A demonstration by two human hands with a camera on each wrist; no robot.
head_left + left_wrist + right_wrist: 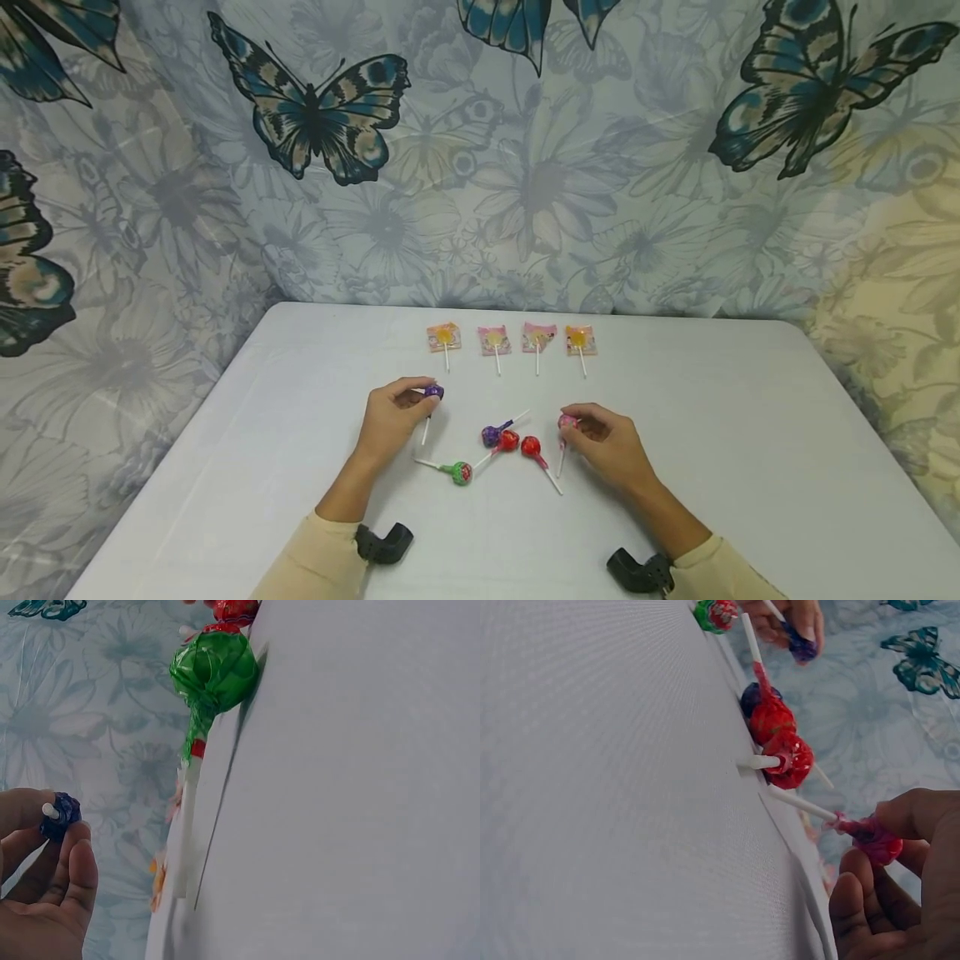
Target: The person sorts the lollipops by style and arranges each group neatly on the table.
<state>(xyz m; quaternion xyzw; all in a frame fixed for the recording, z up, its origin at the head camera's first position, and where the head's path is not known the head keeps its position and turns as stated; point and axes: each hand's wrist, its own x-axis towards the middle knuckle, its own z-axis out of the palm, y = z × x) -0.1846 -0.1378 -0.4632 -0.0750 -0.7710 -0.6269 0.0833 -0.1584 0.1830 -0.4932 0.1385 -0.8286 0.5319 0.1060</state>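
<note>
My left hand (396, 419) pinches a purple-wrapped lollipop (434, 391) by its head, the white stick pointing down toward me. A pink-wrapped lollipop (567, 422) is pinched by its head between the thumb and fingers of my right hand (611, 446), stick downward. Between the hands lie a second purple lollipop (491, 436), a red lollipop (508, 441) touching it, another red lollipop (531, 447) and a green lollipop (461, 473). In the left wrist view, the green lollipop (214, 671) is large and close. The right wrist view shows the pink lollipop (877, 841) in my fingertips.
Along the table's far side runs a row of flat-wrapped lollipops: an orange one (445, 337), a pink one (494, 341), another pink one (538, 337) and another orange one (581, 339). Behind the white table (225, 467) hangs a butterfly-patterned cloth (540, 183).
</note>
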